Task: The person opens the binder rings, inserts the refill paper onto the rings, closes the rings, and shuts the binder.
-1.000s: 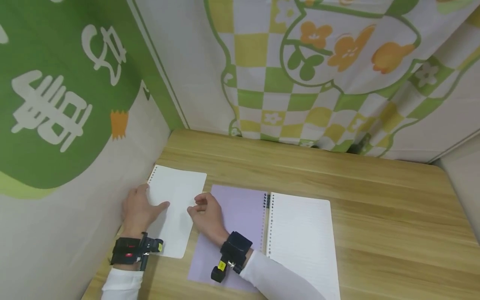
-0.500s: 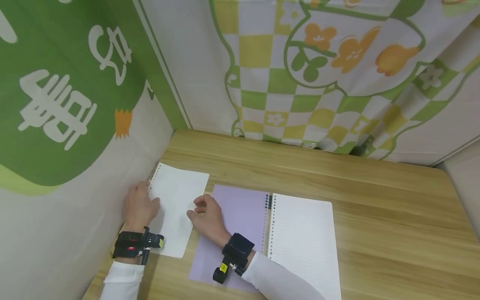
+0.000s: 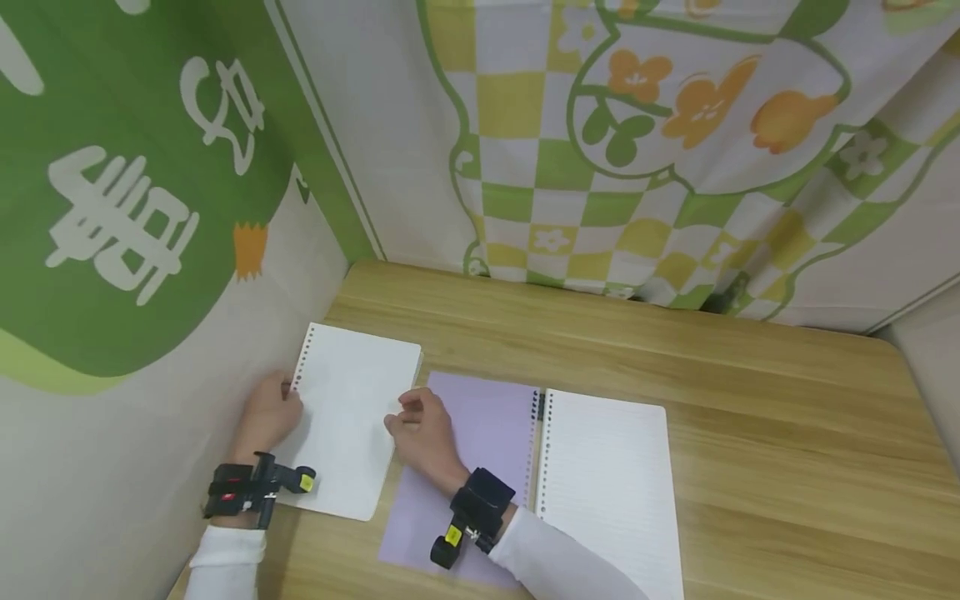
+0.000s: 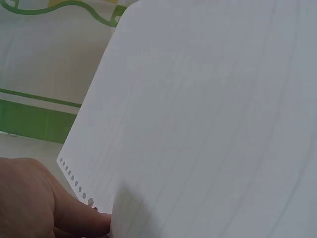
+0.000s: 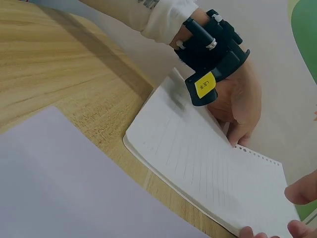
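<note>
A stack of white punched loose-leaf paper (image 3: pixel 352 417) lies at the left of the table, by the wall. My left hand (image 3: pixel 266 419) pinches its punched left edge. In the left wrist view the thumb (image 4: pixel 81 218) meets the paper beside the holes, and faint ruled lines show on the sheet. My right hand (image 3: pixel 429 433) is at the stack's right edge with fingers loosely bent. Seen from the right wrist, its thumb (image 5: pixel 303 188) stands apart from the fingertips (image 5: pixel 247 232) over the paper; whether they touch it, I cannot tell.
A purple punched cover (image 3: pixel 480 450) lies right of the stack, partly under my right forearm. Beside it is lined punched paper (image 3: pixel 607 467), with a dark piece (image 3: pixel 541 407) between them. A wall stands close at left, and a patterned curtain (image 3: pixel 570 200) hangs behind the wooden table (image 3: pixel 780 450).
My left hand has drawn back left and down from over the sheet to its punched edge, its thumb now at that edge. The stack's top sheet has shifted slightly. My right hand has barely moved.
</note>
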### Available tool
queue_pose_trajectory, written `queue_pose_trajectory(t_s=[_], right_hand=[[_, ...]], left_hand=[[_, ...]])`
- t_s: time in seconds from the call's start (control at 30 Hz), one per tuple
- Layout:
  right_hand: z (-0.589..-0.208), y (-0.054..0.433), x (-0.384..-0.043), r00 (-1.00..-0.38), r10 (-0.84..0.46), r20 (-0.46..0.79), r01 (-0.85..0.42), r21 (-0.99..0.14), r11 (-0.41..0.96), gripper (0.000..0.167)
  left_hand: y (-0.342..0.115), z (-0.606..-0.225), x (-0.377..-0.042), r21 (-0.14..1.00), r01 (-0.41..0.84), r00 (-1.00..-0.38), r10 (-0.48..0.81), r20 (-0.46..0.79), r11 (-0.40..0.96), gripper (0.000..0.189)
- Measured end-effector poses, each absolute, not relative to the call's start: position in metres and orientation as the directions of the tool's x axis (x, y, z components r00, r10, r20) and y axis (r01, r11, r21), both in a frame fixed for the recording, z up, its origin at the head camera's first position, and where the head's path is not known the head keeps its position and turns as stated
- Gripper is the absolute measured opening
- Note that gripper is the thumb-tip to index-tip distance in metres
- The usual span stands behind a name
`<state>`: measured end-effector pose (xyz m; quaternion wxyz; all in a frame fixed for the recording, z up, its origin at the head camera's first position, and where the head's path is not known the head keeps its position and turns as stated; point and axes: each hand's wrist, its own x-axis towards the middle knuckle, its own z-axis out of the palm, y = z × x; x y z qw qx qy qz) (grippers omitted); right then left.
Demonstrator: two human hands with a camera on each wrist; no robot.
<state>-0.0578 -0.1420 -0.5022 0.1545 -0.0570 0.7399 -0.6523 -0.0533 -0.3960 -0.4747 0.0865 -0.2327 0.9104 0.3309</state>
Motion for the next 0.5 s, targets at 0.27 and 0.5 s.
queue_pose_trajectory(t_s=[0.27, 0.5], right_hand=[[-0.499, -0.138, -0.062, -0.95, -0.275, -0.147, 0.121, -0.987, 0.109, 0.049], [-0.498, -0.127, -0.07, -0.933, -0.307, -0.186, 0.145, -0.978, 0.153, 0.036]], left_hand=[[-0.396, -0.465, -0.053, 0.566, -0.509, -0.86, -0.351, -0.371, 0.648, 0.055], [-0.385, -0.457, -0.049, 0.613, -0.474, -0.878, -0.283, -0.387, 0.631, 0.059]])
